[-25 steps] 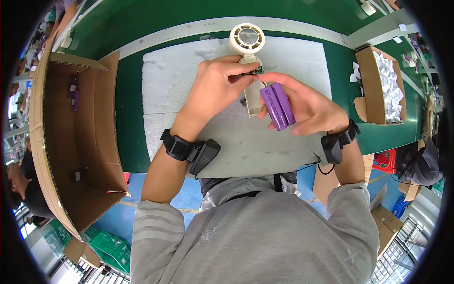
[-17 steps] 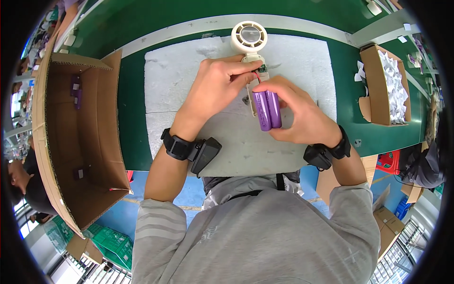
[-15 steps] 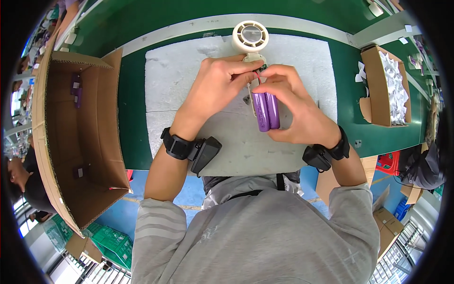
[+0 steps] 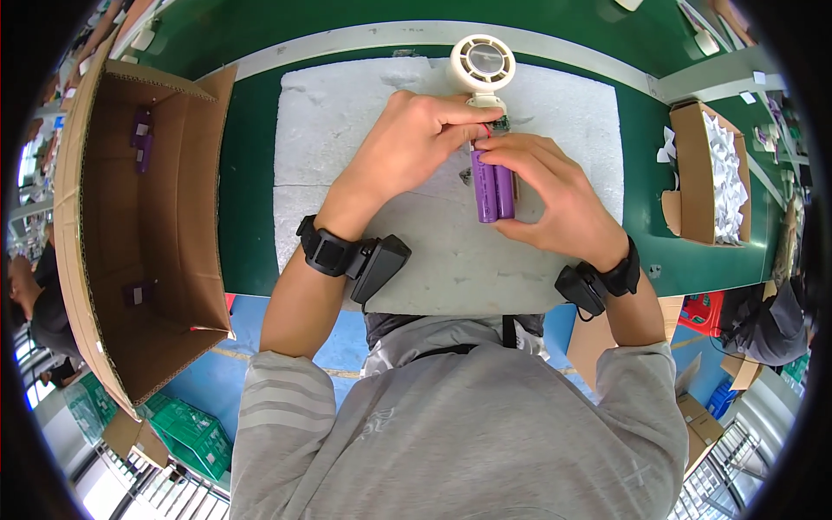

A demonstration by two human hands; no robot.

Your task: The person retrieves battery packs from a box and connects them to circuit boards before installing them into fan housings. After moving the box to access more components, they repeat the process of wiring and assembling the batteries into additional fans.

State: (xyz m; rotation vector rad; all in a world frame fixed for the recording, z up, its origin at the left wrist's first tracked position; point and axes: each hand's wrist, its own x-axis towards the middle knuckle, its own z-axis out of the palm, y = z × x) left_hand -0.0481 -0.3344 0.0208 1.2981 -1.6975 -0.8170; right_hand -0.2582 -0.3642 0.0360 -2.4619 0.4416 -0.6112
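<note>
A cream handheld fan (image 4: 482, 63) lies on the white foam sheet with its round head pointing away from me. Its handle is opened, and a bit of green circuit board (image 4: 501, 124) shows below the neck. My left hand (image 4: 407, 143) is closed on the fan just under its head, thumb and forefinger by a short red wire (image 4: 486, 131). In my right hand (image 4: 555, 191) is a purple two-cell battery pack (image 4: 486, 191), gripped between fingers at its top and thumb at its lower end. The pack lies over the handle and hides most of it.
A white foam sheet (image 4: 329, 113) covers part of the green table (image 4: 247, 191). On the left stands a large cardboard box (image 4: 186, 199) with a few purple battery packs (image 4: 141, 143) inside. At the right, a smaller cardboard box (image 4: 693, 173) holds many white paper pieces (image 4: 726, 178).
The fan and both hands appear further right, along with a small shift of the whole view. The battery pack now stands straighter in line with the handle, and my right fingers have closed over its top.
</note>
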